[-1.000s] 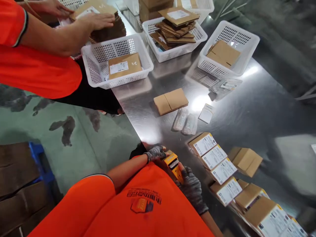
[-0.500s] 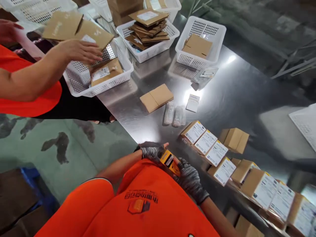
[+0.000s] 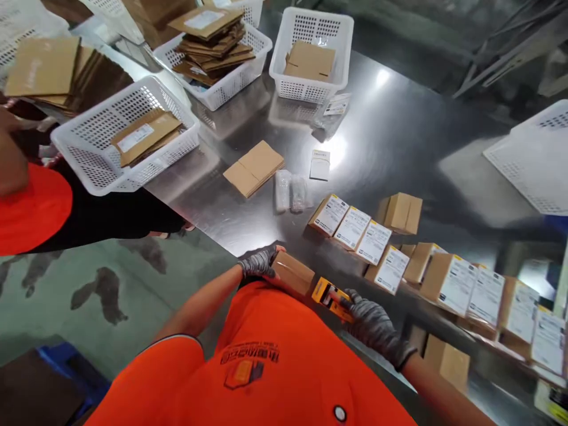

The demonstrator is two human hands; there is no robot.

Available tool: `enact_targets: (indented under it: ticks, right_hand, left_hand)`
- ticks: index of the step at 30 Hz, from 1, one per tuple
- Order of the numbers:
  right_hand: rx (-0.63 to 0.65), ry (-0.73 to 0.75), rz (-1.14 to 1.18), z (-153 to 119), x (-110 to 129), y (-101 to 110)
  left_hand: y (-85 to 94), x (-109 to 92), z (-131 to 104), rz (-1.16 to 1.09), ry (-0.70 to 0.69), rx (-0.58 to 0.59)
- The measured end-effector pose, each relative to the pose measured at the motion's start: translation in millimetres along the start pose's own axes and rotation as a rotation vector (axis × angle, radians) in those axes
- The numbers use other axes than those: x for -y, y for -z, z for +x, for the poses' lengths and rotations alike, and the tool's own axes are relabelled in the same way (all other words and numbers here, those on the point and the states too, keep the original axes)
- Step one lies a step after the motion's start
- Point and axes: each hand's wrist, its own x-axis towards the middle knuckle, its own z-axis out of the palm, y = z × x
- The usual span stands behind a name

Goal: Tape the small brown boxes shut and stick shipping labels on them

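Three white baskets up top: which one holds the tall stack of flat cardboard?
The middle basket, piled high with dark flat cardboard; the left basket and right basket each hold only a piece or two.

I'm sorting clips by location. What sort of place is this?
Probably a packing or order-fulfilment workshop: a steel table, rows of labelled cartons, and white baskets of flat mailers.

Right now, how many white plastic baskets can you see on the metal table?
5: one at left with a flat mailer, one behind with stacked mailers, one at top centre, one at the right edge, one cropped at top left. More may be hidden.
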Motion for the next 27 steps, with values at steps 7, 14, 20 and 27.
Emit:
enact_targets:
  ticks: [7,14,20,27]
  right_hand:
    - [0.051,-0.02,0.018,20,13,-9]
    - [-0.07,0.028,0.116,9,4,-11]
    - [-0.23,0.129,0.359,-15,-17,34]
    - [-0.398,0.098,0.46,6,9,64]
  left_hand:
    - [-3.8,-21,-16,0.168,-0.012,-0.07]
    - [-21.2,-25,-21,0.181,0.01,-0.182]
    - [56.2,-69,-84,0.181,-0.115,-0.276]
    - [50.3,-83,-95,-0.043,-0.201,-0.189]
